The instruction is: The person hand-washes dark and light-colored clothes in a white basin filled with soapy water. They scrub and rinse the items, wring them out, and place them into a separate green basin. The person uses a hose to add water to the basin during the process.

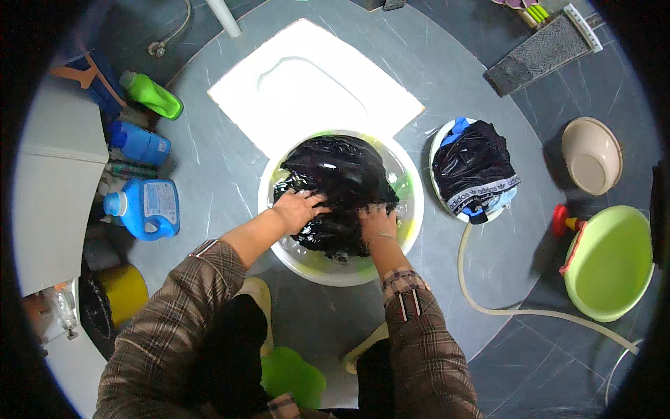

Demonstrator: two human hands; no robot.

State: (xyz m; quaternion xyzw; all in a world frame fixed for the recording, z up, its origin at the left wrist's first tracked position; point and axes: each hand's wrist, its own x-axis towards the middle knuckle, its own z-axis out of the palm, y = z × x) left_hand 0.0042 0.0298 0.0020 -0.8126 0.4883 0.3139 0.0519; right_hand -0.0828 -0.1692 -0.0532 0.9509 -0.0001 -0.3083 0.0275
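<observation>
A white plastic basin (335, 280) stands on the grey tiled floor in front of me, with water in it. Soaked black fabric (335, 162) fills most of the basin and bulges above the water. My left hand (301, 210) lies on the left part of this fabric, fingers spread and gripping nothing that I can see. On its right part rests my right hand (378, 224), with a thin bracelet at the wrist. Its fingertips are partly sunk in the wet folds, so their grip is hidden.
Right of the basin, a smaller basin (434, 180) holds black Adidas-banded clothing (473, 157). A hose (468, 298) runs beside it towards a green basin (610, 262). A white squat toilet (314, 89) lies beyond. Blue detergent (157, 201) and green bottles (157, 97) stand left.
</observation>
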